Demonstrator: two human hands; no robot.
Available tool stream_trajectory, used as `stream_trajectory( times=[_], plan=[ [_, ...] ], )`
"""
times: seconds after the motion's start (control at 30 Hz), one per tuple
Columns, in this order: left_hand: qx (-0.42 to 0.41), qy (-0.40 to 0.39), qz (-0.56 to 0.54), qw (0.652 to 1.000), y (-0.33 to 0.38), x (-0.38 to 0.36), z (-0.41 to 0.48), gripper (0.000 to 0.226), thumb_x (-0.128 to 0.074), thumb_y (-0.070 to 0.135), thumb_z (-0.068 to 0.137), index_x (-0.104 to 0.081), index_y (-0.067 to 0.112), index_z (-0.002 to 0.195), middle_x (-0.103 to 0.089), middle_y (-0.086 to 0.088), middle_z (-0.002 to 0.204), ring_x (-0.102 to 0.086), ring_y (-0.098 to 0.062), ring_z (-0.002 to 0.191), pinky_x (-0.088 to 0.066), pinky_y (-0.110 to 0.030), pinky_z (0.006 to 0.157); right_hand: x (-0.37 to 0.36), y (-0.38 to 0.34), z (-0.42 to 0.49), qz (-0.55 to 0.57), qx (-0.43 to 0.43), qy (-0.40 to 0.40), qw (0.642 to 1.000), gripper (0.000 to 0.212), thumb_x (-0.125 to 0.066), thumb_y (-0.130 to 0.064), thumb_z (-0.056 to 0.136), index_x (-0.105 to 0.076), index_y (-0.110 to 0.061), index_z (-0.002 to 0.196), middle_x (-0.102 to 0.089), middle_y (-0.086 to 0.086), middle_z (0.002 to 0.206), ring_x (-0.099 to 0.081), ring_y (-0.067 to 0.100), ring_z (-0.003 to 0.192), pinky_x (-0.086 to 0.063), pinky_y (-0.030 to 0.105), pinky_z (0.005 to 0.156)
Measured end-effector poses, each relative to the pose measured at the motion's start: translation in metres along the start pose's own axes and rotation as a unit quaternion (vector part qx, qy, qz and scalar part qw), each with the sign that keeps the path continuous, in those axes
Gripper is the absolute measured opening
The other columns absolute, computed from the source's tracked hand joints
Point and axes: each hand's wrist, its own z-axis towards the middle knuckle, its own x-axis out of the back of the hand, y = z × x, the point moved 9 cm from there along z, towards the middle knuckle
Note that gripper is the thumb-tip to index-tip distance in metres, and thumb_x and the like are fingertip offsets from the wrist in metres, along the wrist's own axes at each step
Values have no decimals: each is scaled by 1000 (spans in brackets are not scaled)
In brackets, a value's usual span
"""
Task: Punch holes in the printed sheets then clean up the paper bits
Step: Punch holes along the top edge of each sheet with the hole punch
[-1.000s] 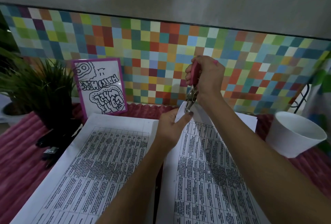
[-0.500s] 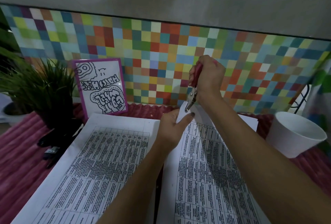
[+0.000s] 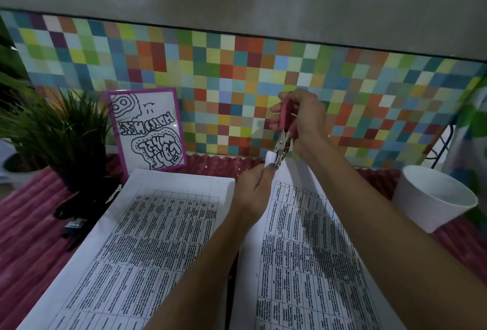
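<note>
Two printed sheets with tables lie side by side on the pink cloth. My left hand (image 3: 254, 190) pinches the lifted top corner of the right sheet (image 3: 303, 250). My right hand (image 3: 303, 121) grips a pink-handled hole punch (image 3: 283, 145), whose metal jaws sit over that raised corner. The left sheet (image 3: 137, 245) lies flat. A few small white paper bits (image 3: 238, 170) dot the cloth just beyond the sheets' far edge.
A white paper cup (image 3: 432, 198) stands at the right on the pink ribbed cloth (image 3: 29, 237). A potted plant (image 3: 58, 134) and a pink-framed drawing (image 3: 149, 129) stand at the back left against the coloured tile wall. Dark objects (image 3: 76, 221) lie left of the sheets.
The punch's handles have spread apart after being squeezed together. Both hands stay at the right sheet's top corner.
</note>
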Motion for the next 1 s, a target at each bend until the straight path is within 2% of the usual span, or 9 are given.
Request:
stream_trajectory(
  times=[0.07, 0.2, 0.4, 0.5, 0.6, 0.67, 0.77, 0.9, 1.0],
  plan=[
    [-12, 2, 23, 1000, -1, 0, 1, 42, -45, 25, 104, -40, 2, 69, -26, 6, 52, -22, -8, 45, -18, -27, 46, -1, -4, -1, -25, 10, -9, 1000, 15, -52, -5, 88, -60, 5, 96, -57, 17, 66, -51, 25, 48, -46, 31, 48],
    [-48, 8, 74, 996, 0, -1, 1, 43, -42, 23, 105, -42, -3, 71, -29, 6, 52, -24, -9, 46, -20, -31, 47, 2, -8, -1, -71, 28, 0, 997, 18, -53, -5, 91, -61, 8, 99, -61, 17, 66, -56, 27, 52, -51, 36, 53],
    [-117, 13, 146, 982, 14, 2, -2, 45, -41, 12, 104, -34, 30, 64, -28, 12, 48, -28, -7, 39, -21, -21, 43, -1, 3, -3, -59, -50, -31, 997, 13, -45, -5, 93, -57, 1, 95, -68, 9, 57, -61, 27, 56, -51, 35, 59],
    [-109, 6, 149, 983, 11, -2, -1, 39, -37, 25, 103, -36, 27, 64, -31, 11, 49, -28, -8, 42, -24, -30, 45, 2, 0, 1, -89, -43, -29, 995, 18, -47, -7, 95, -58, 4, 104, -70, 13, 69, -64, 28, 59, -54, 34, 56],
    [-109, 3, 110, 988, 9, 0, -1, 39, -38, 23, 104, -45, 11, 68, -33, 10, 51, -29, -8, 43, -23, -29, 44, 12, -7, 6, -121, -16, -5, 993, 21, -51, -6, 92, -60, 8, 105, -67, 16, 79, -64, 28, 56, -53, 31, 52],
    [-111, 1, 81, 991, 12, 3, -1, 37, -39, 16, 105, -47, 6, 70, -33, 11, 50, -29, -4, 42, -22, -26, 44, 22, -9, 8, -124, -15, 7, 992, 14, -52, -3, 88, -61, 6, 94, -65, 17, 77, -62, 27, 51, -49, 31, 52],
    [-99, 1, 64, 993, 13, 4, -2, 39, -40, 14, 105, -43, 14, 67, -35, 10, 45, -28, -2, 40, -21, -20, 44, 39, -11, 9, -108, -21, 28, 994, 9, -53, -5, 84, -59, 1, 88, -62, 19, 74, -56, 27, 53, -46, 29, 50],
    [-80, 9, 27, 996, 11, 6, -1, 40, -43, 14, 104, -41, 17, 64, -31, 10, 50, -28, -8, 43, -21, -26, 44, 60, -20, 9, -80, 0, 63, 995, 9, -51, -4, 83, -56, 1, 88, -55, 15, 62, -49, 24, 45, -40, 23, 41],
    [-67, 9, 15, 998, 8, 5, -1, 40, -43, 16, 104, -41, 17, 64, -31, 1, 52, -29, -11, 44, -19, -29, 44, 70, -29, 8, -81, 25, 77, 993, 12, -48, -5, 84, -57, 0, 78, -54, 13, 58, -46, 23, 42, -38, 25, 41]
  ],
)
